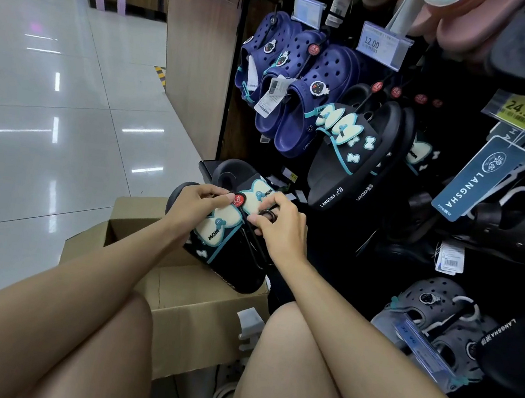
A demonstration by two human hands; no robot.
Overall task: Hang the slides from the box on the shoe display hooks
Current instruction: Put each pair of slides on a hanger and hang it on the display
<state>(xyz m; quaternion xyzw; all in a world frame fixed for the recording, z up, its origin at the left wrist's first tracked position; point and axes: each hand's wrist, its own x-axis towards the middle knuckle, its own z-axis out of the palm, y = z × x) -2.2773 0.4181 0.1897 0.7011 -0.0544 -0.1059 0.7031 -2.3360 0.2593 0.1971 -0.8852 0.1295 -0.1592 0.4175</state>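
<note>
From the head camera, both hands work on a pair of black slides (pixel 215 236) with cream-and-teal bow straps, held together above the open cardboard box (pixel 192 303). The left hand (pixel 191 204) forms a closed grip, fingers curled over the upper strap and pinching a round red tag (pixel 238 200). The right hand (pixel 278 229) also grips closed, thumb and fingers pinching the black hanger ring (pixel 266 214) just beside that tag. Up and to the right of both grips, matching black slides (pixel 350 164) and blue clogs (pixel 305 103) hang on the display hooks, below a price label (pixel 382 45).
</note>
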